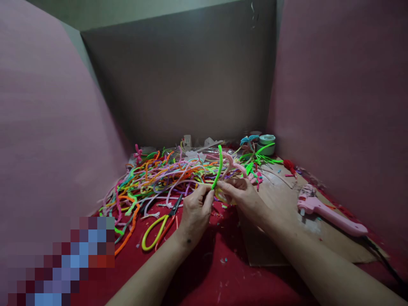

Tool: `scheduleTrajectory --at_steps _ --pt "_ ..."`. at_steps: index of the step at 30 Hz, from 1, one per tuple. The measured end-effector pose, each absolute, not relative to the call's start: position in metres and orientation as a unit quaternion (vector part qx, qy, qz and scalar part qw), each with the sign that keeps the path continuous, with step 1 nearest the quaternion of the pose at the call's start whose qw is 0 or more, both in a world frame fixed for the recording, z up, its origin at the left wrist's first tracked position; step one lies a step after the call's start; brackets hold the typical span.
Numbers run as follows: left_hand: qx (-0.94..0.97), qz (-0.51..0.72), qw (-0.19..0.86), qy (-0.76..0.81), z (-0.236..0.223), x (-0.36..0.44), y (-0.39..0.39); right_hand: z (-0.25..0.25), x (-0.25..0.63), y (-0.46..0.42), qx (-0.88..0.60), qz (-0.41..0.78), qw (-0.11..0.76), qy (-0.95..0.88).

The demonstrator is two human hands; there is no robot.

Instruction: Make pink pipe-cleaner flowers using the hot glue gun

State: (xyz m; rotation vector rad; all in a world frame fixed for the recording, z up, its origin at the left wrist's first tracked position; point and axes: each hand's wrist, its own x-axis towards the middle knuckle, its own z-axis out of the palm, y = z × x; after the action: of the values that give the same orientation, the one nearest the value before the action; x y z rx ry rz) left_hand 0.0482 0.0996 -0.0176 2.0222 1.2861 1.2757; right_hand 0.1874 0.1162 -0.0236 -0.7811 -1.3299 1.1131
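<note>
At the far side of the red-covered table [219, 276], a small white packet [187, 141] has marks way too tiny to read. Near left, a pixelated patch [73, 263] blots stuff out, and the pink glue gun's [334, 216] cord [381, 255] gets cut off at the right. Left hand [197, 208] pinches the low end of a bright green fuzzy stem [219, 163], standing upright mid-scene. Right hand's [240, 193] fingertips are bunched right by it; can't tell its grip. Both forearms angle inward.
</note>
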Motion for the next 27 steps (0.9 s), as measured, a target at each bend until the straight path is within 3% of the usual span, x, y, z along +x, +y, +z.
scheduleTrajectory --at_steps 9,19,27 --pt "0.739 0.471 0.210 0.433 -0.018 0.048 0.100 -0.022 0.190 0.116 -0.346 0.411 0.564 -0.627" --pt "0.617 0.469 0.460 0.434 -0.013 0.052 0.098 -0.013 0.190 0.107 -0.370 0.333 0.571 -0.653" --pt "0.615 0.461 0.469 0.435 -0.018 0.052 0.101 -0.019 0.187 0.107 -0.384 0.330 0.579 -0.639"
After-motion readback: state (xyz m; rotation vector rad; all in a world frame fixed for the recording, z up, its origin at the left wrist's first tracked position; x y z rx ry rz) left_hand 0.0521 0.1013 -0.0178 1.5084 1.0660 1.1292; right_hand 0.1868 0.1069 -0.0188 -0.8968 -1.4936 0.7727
